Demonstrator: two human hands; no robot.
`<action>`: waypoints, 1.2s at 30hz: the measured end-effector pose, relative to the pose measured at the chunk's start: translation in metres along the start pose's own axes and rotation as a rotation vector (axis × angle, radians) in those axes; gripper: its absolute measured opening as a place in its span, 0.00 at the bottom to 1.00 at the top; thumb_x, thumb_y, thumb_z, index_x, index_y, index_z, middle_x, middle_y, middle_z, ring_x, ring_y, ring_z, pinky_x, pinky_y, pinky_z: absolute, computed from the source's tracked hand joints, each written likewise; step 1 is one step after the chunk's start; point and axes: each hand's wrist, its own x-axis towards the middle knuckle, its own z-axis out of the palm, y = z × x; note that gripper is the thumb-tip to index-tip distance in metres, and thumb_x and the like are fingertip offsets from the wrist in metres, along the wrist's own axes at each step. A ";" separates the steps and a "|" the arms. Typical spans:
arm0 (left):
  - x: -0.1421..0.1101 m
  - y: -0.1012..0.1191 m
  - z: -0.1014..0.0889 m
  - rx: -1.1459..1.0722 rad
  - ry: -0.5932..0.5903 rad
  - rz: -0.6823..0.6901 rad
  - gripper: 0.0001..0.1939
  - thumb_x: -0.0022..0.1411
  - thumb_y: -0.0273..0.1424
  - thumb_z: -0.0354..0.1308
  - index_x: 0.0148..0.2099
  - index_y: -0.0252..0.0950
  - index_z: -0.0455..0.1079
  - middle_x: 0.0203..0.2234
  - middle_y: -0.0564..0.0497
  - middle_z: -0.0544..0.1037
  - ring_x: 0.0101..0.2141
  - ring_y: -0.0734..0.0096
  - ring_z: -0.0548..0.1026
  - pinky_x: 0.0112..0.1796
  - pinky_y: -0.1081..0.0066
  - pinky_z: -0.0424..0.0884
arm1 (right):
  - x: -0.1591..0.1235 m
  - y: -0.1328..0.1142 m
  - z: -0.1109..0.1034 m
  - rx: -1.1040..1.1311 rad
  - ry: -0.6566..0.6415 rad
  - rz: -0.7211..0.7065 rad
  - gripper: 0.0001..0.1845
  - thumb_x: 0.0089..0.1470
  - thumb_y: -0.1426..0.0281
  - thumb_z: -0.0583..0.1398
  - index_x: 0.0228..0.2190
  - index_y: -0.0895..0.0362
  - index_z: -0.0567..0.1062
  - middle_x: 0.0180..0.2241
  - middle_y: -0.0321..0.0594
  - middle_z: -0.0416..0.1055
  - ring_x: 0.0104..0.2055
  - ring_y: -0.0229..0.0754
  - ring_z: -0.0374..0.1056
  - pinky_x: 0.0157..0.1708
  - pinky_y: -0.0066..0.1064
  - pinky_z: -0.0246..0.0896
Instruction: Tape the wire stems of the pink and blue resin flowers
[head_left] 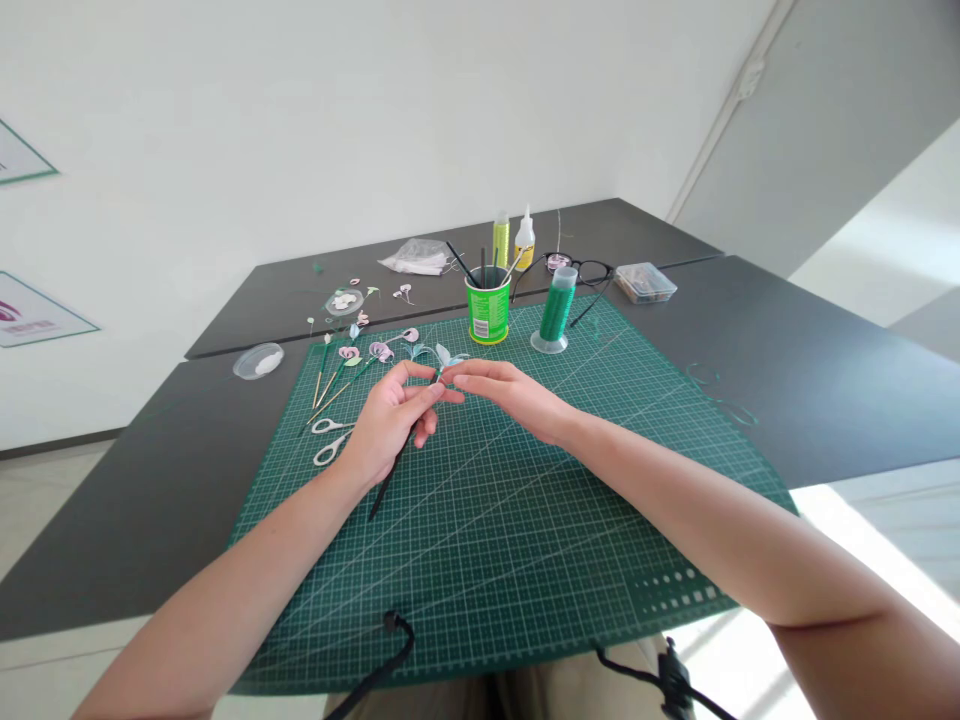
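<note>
My left hand [390,420] is closed in a pinch round a thin dark stem [390,478] that slants down and to the left over the green cutting mat [510,540]. At the stem's top sits a small pale blue flower [448,358]. My right hand [504,388] reaches in from the right, its fingers stretched out and close together, with the fingertips meeting the left fingertips just under the flower. I cannot make out whether the right fingers grip the stem or only touch it.
Small white scissors [330,440] lie left of my left hand. Several finished pink and blue flowers on stems [352,362] lie beyond. A green cup of tools [487,305], a green wire spool [556,310], glue bottles [513,240], glasses [592,270] and small dishes stand further back.
</note>
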 end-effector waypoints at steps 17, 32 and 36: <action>0.002 -0.002 -0.002 0.026 -0.005 -0.028 0.26 0.54 0.41 0.76 0.45 0.38 0.64 0.32 0.49 0.88 0.18 0.78 0.73 0.15 0.79 0.65 | -0.007 -0.009 0.010 -0.191 0.082 0.021 0.09 0.67 0.66 0.62 0.34 0.55 0.75 0.17 0.26 0.60 0.18 0.30 0.43 0.19 0.28 0.37; 0.001 -0.005 -0.006 0.238 -0.080 -0.026 0.18 0.63 0.41 0.69 0.44 0.39 0.65 0.37 0.46 0.89 0.19 0.76 0.75 0.16 0.77 0.67 | -0.012 -0.016 0.000 -0.175 0.096 -0.325 0.15 0.59 0.60 0.68 0.31 0.60 0.85 0.17 0.29 0.59 0.21 0.31 0.48 0.21 0.29 0.41; -0.003 -0.004 -0.004 0.311 -0.125 -0.050 0.15 0.63 0.40 0.67 0.43 0.39 0.66 0.39 0.45 0.89 0.20 0.75 0.76 0.16 0.77 0.66 | -0.013 -0.017 -0.002 -0.163 0.088 -0.351 0.12 0.58 0.64 0.69 0.32 0.60 0.88 0.17 0.30 0.62 0.20 0.30 0.48 0.20 0.29 0.40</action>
